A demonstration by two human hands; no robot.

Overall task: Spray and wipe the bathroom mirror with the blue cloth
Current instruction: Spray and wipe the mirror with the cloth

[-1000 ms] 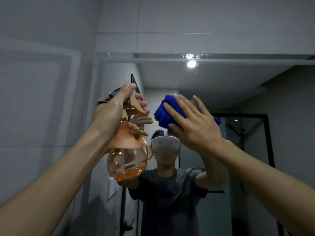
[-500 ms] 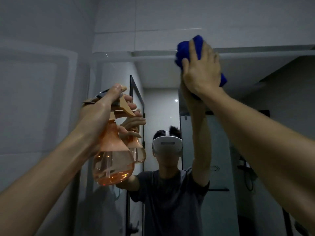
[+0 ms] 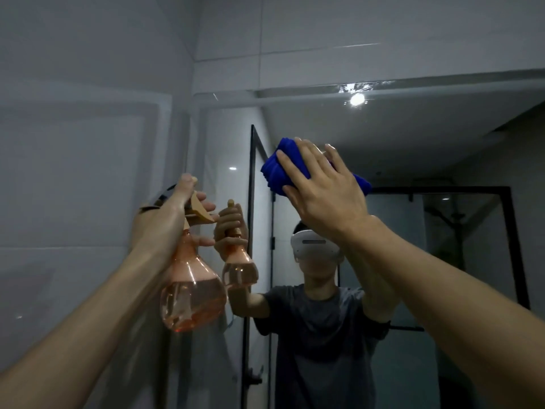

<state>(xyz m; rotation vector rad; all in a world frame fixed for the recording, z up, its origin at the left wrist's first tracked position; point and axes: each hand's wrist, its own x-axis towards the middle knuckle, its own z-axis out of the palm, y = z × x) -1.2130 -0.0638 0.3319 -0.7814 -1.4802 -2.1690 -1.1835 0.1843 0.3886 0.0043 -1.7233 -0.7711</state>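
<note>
Pressing a folded, deep-blue fabric cloth [image 3: 275, 172] flat against the large wall-mounted bathroom mirror [image 3: 427, 143], the right hand [image 3: 327, 193] lies over it with its fingers straight and spread; the palm covers most of the cloth, and blue folds show past the fingertips on the left and past the edge of the hand on the right. The cloth sits on the upper middle part of the glass, below the mirror's top edge and to the left of the bright reflected ceiling light [image 3: 357, 99].

The left hand [image 3: 165, 219] grasps the neck and pale trigger head of a pear-shaped, translucent orange plastic spray bottle [image 3: 191, 293], fingers curled round it and one finger over the trigger. The bottle hangs upright just near the left edge of the mirror, with clear liquid filling part of its round lower body. Whether its nozzle touches the glass cannot be told.

In the glass appear the bottle's reflection [image 3: 239, 270] held by a mirrored hand, a person in a dark grey T-shirt [image 3: 318, 335] wearing a white headset [image 3: 314, 246], and a black-framed glass shower screen [image 3: 472, 246] behind. Pale grey wall tiles [image 3: 82, 143] fill the left side and the band above the mirror.
</note>
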